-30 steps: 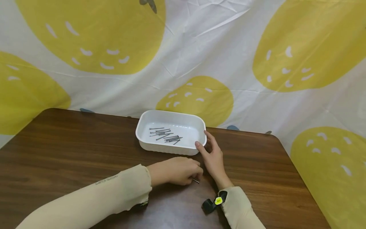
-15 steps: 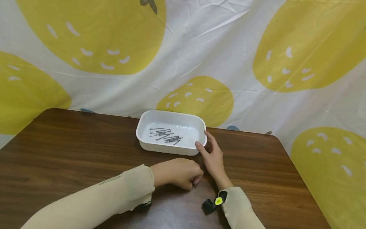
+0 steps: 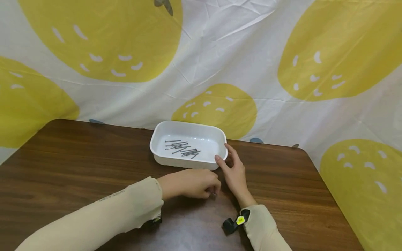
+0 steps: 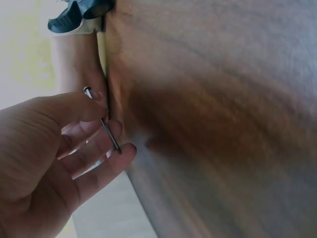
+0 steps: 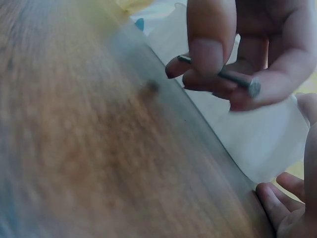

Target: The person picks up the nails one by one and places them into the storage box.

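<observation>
My left hand is just in front of the tray, above the table. Its thumb and fingers pinch a single grey metal nail. In the right wrist view the nail's flat head points out past the fingers. A white rectangular tray stands near the table's back edge, with several similar nails lying loosely on its floor toward the left and middle. My right hand holds the tray's right front corner, thumb on the rim and fingers round the outer side.
The dark wood table reaches back to a hanging white cloth with yellow fruit prints. A black wrist camera is strapped to the right wrist, close over the table.
My left hand dipped slightly toward me, then rose back toward the tray and a little left, the nail turning between its fingers. The right hand and tray stay where they were.
</observation>
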A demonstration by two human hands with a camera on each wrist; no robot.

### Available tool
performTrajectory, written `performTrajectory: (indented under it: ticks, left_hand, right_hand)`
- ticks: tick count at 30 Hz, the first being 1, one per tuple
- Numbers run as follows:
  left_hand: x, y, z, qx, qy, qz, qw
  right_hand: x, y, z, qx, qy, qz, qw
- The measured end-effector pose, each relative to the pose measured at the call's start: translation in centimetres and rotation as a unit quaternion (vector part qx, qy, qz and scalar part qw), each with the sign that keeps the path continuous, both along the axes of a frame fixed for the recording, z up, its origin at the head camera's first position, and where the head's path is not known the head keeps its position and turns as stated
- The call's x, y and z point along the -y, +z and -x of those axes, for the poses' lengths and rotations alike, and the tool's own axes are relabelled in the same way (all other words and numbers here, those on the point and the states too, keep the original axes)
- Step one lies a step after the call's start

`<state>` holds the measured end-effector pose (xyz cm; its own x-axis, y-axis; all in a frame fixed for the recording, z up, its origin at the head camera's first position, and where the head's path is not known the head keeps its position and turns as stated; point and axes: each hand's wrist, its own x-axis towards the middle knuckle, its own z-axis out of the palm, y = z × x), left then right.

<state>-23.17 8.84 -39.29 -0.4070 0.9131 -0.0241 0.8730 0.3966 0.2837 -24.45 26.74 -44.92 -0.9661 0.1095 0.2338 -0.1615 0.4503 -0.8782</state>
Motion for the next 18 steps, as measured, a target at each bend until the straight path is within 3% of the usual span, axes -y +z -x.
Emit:
performTrajectory:
  ticks: [5,11,15,18]
  left_hand:
    - [0.7,0.9,0.3,0.008,-0.002,-0.014,0.9999]
    - [1.7,2.2,0.9,0.027,0.016,-0.027,0.9991]
    - [2.4,3.2,1.8,0.021,0.015,-0.064,0.9977]
    - [3.1,4.0,2.5,0.022,0.032,-0.096,0.9946]
  right_hand:
    - [0.0,0.0,0.0,0.001,-0.001,0.000,1.0000]
    - [0.0,-0.1,-0.1,-0.001,-0.002,0.000,1.0000]
    - [0.0,-0.1,0.0,-0.003,-0.001,-0.001,1.0000]
    - [0.1,0.0,0.0,-0.006,-0.002,-0.003,1.0000]
